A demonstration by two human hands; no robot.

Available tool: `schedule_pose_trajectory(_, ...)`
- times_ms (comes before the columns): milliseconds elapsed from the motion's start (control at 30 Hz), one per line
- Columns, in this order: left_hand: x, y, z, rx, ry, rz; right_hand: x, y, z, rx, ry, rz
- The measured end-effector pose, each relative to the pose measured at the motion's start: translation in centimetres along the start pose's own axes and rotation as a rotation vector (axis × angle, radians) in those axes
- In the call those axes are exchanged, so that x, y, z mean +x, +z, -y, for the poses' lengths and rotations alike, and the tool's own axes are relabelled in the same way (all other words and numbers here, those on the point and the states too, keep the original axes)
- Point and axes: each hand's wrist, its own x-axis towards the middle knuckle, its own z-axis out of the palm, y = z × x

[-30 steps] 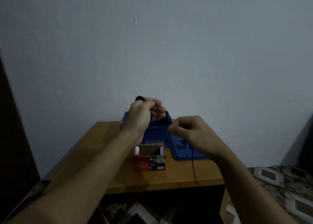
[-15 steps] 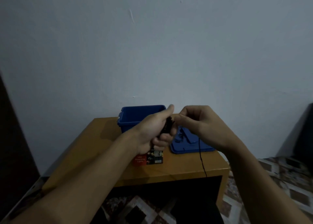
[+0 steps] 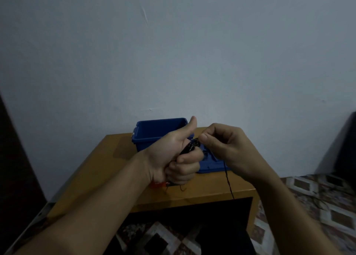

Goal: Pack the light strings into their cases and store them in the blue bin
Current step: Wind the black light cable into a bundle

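Coil of thin black light string [image 3: 191,147], gripped in your left hand [image 3: 173,156]: the fingers curl round it in a fist and the thumb stands upright. Your right hand [image 3: 225,145] meets the coil from the right, its thumb and forefinger pinching the strand at the top of the bundle while the other fingers lie loosely curled. From that hand a loose tail of string [image 3: 228,179] hangs down, crosses the flat blue lid [image 3: 212,165] and drops past the front edge of the light-brown wooden table [image 3: 96,168].

Both hands are held above the tabletop. Behind the left hand stands the rectangular blue plastic bin [image 3: 159,131], uncovered and upright, at the back of the table against the pale grey wall [image 3: 173,52]. The lid lies just right of the bin, partly hidden by your hands.

Below the left wrist only a red edge of the small red cardboard case [image 3: 157,184] shows on the table; you cannot tell whether it stands open. A short end of dark wire pokes out beside it. A patterned tiled floor [image 3: 317,197] lies to the right of the table.
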Motion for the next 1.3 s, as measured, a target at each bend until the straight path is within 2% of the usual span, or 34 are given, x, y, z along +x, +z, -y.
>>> schedule_pose_trajectory(100, -0.1, 0.6, 0.2, -0.117, 0.098, 0.094, -0.8, 0.5, -0.5, -0.007, -0.011, -0.006)
schedule_pose_trajectory(200, 0.0, 1.8, 0.1, -0.227, 0.234, 0.102, -2.2, 0.9, -1.4, 0.004, 0.035, -0.002)
schedule_pose_trajectory(433, 0.7, 4.0, 0.1, -0.355, 0.481, -0.156, -4.5, 1.6, -2.2, -0.085, 0.139, -0.05)
schedule_pose_trajectory(567, 1.4, 4.8, -0.2, -0.357, 0.555, -0.311, -5.4, 1.7, -2.0, -0.093, 0.179, -0.044)
schedule_pose_trajectory(833, 2.6, 5.4, 0.0, -0.362, 0.559, -0.472, -6.3, 2.0, -2.3, -0.021, 0.245, 0.0)
schedule_pose_trajectory(1033, 3.0, 4.8, 0.0, -0.271, 0.522, -0.52, -6.6, 1.0, -2.3, -0.105, 0.253, -0.023)
schedule_pose_trajectory(1300, 2.7, 4.5, 0.1, -0.183, 0.492, -0.588, -7.1, -0.2, -0.8, -0.031, 0.172, -0.029)
